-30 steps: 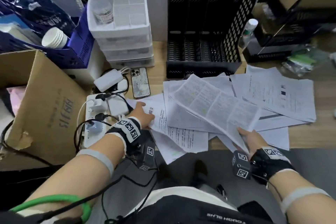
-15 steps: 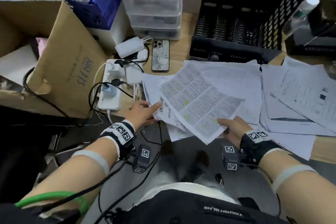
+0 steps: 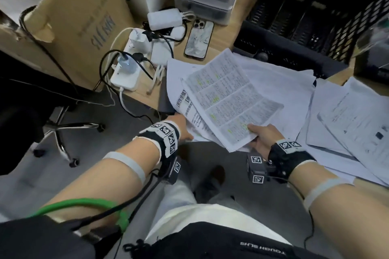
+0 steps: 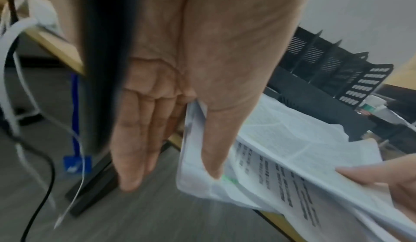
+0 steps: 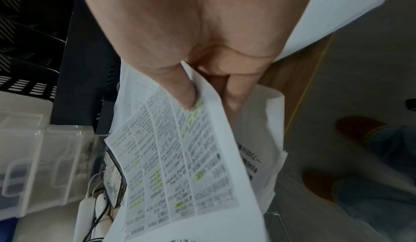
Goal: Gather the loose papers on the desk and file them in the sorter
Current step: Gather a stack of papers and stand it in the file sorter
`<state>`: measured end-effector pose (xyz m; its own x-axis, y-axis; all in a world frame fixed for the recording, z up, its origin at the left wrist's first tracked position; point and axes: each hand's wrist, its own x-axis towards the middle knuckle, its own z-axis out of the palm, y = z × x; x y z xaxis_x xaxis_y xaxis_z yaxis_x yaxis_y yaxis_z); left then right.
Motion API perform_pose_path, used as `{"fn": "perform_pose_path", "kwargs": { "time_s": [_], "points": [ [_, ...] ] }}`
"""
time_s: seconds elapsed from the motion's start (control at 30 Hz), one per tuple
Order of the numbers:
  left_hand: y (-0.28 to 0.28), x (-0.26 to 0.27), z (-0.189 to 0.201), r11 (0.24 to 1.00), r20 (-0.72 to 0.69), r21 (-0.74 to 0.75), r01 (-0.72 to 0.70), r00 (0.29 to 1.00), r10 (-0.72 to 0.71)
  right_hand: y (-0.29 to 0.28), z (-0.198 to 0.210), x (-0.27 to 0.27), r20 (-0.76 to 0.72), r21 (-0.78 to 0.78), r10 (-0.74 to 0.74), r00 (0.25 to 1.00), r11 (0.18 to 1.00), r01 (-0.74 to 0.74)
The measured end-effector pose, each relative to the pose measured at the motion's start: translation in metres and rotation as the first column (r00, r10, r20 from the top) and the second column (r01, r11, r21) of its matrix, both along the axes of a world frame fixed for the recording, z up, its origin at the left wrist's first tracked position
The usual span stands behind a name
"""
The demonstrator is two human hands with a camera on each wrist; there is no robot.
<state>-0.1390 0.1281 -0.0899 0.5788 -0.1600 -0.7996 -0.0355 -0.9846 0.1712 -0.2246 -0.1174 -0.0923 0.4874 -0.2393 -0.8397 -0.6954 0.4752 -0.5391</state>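
The sheaf [image 3: 221, 99] has been drawn off the desk [image 3: 219, 40] edge toward the lap since a second ago, with both hands now on it. A phone [image 3: 199, 41], a power strip [image 3: 130, 65] and a cardboard box [image 3: 69, 17] lie left of the sorter [image 3: 305, 27] — loose papers [image 3: 347, 124] remain at right. "TOUGH SLHS" is read on the waistband. The right hand [image 3: 260, 135] pinches the near corner, thumb on top; the left hand [image 3: 182, 126] clamps the left edge between thumb and straight fingers.
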Motion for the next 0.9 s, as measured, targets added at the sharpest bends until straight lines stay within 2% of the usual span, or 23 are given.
{"fn": "perform_pose_path", "kwargs": {
  "time_s": [0.03, 0.07, 0.1, 0.17, 0.23, 0.37, 0.47, 0.6, 0.7, 0.8, 0.9],
  "points": [
    [-0.003, -0.002, -0.004, 0.999, -0.014, -0.009, -0.046, 0.999, 0.046, -0.003, -0.001, 0.000, 0.000, -0.012, 0.002, 1.000, 1.000, -0.002],
    [-0.005, -0.004, -0.008, 0.986, -0.032, -0.068, -0.155, 0.988, 0.153, -0.005, -0.003, -0.001, -0.001, -0.020, 0.006, 1.000, 1.000, -0.006],
    [-0.006, -0.006, -0.010, 0.937, -0.082, -0.139, -0.320, 0.947, 0.311, -0.007, -0.004, -0.001, -0.005, -0.027, 0.005, 1.000, 1.000, -0.005],
    [-0.006, -0.007, -0.011, 0.767, -0.205, -0.270, -0.582, 0.813, 0.545, -0.012, -0.004, -0.001, -0.005, -0.035, -0.007, 1.000, 0.999, 0.006],
    [-0.003, -0.001, -0.004, 0.682, -0.302, -0.354, -0.640, 0.768, 0.565, -0.016, 0.000, 0.000, 0.000, -0.033, -0.033, 0.999, 0.999, 0.033],
    [0.001, 0.028, 0.037, 0.535, -0.413, -0.521, -0.665, 0.745, 0.524, -0.025, 0.017, 0.006, 0.008, -0.048, -0.058, 0.998, 0.997, 0.058],
    [0.006, 0.057, 0.082, 0.458, -0.325, -0.638, -0.619, 0.756, 0.568, -0.033, 0.034, 0.013, 0.051, -0.071, -0.094, 0.994, 0.993, 0.098],
    [0.019, 0.098, 0.137, 0.491, -0.098, -0.745, -0.451, 0.803, 0.588, -0.039, 0.063, 0.029, 0.165, -0.063, -0.198, 0.966, 0.975, 0.211],
    [0.026, 0.123, 0.174, 0.527, 0.116, -0.801, -0.283, 0.791, 0.601, -0.038, 0.089, 0.042, 0.280, -0.012, -0.240, 0.930, 0.967, 0.254],
    [0.034, 0.146, 0.205, 0.591, 0.349, -0.800, -0.108, 0.716, 0.604, -0.036, 0.108, 0.055, 0.337, -0.015, -0.266, 0.903, 0.958, 0.288],
    [0.046, 0.170, 0.233, 0.579, 0.471, -0.815, -0.001, 0.581, 0.664, -0.034, 0.124, 0.069, 0.377, -0.036, -0.299, 0.877, 0.941, 0.336]
  ]
}}
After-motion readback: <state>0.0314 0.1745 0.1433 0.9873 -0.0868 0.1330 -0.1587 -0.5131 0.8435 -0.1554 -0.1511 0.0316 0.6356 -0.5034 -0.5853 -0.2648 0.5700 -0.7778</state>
